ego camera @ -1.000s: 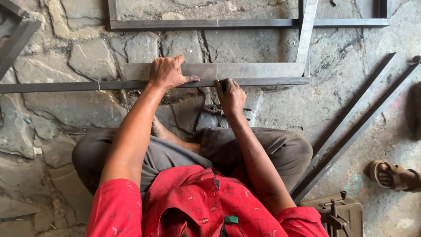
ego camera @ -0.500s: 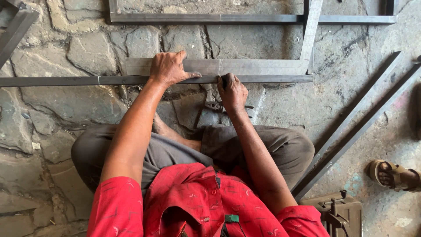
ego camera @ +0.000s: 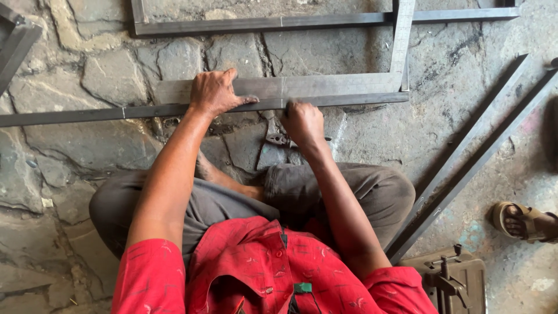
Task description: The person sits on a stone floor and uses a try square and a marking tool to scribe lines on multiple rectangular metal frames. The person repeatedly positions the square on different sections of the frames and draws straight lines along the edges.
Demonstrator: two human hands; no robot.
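Hands on the steel, down on the stone floor (ego camera: 81, 139).
Head view: left hand (ego camera: 214, 93) spread flat, pressing the square (ego camera: 325, 86) against the long bar (ego camera: 87, 113). Right hand (ego camera: 302, 121) is fisted at the bar's near edge; what it grips I cannot tell. More bars (ego camera: 465, 157) lie right, a sandalled foot (ego camera: 523, 222) beyond.
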